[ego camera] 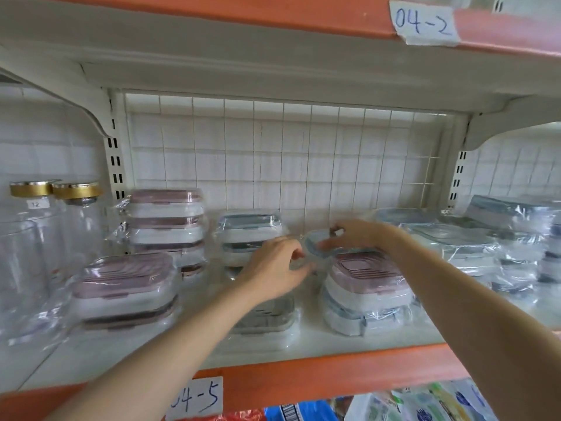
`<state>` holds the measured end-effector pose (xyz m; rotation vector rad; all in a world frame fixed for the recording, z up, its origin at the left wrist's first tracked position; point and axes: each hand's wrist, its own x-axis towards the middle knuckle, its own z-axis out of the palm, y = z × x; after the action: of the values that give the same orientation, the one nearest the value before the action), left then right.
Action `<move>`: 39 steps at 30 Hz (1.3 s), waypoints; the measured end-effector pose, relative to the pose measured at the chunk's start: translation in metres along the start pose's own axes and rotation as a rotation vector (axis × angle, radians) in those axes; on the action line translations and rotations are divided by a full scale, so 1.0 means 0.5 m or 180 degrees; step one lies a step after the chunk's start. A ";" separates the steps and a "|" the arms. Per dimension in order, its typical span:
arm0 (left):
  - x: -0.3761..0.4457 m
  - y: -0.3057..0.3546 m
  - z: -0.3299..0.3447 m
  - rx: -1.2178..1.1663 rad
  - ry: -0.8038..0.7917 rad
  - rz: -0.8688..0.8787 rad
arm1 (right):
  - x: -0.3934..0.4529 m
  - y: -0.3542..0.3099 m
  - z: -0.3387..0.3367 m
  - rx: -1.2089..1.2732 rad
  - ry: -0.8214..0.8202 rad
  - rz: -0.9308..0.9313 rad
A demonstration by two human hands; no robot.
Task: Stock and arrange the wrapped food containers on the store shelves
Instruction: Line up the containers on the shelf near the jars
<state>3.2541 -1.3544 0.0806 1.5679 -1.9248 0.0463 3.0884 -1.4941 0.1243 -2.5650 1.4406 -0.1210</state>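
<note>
Both of my hands hold one small wrapped container with a blue lid (315,246), tilted, above the middle of the shelf (334,344). My left hand (274,267) grips its left side with curled fingers. My right hand (353,233) pinches its far right edge. Just below it on the right stands a pink-lidded container (367,276) on a blue-lidded one (361,317). Behind my left hand is a stack of blue-lidded containers (249,229). A grey-lidded container (267,319) lies under my left wrist.
Pink-lidded stacks stand at the back left (165,220) and front left (124,287). Glass jars with gold lids (53,214) fill the far left. Wrapped blue-lidded containers (455,241) crowd the right. A wire grid (273,153) backs the shelf; an upper shelf (243,41) hangs close overhead.
</note>
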 end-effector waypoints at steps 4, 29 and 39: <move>0.009 0.055 0.031 -0.0539 -0.0525 -0.0111 | 0.031 -0.001 0.011 -0.0297 -0.0018 0.0106; -0.192 -0.131 -0.350 -0.0688 0.0193 -0.1289 | 0.059 -0.217 -0.058 0.0284 0.1681 -0.0562; -0.254 -0.234 -0.403 0.0259 -0.0541 -0.1515 | 0.088 -0.296 -0.009 -0.0321 0.1239 -0.0498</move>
<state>3.4591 -1.1949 0.1346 2.1037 -1.6372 -0.2194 3.2344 -1.4574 0.1590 -2.8509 1.3883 -0.6164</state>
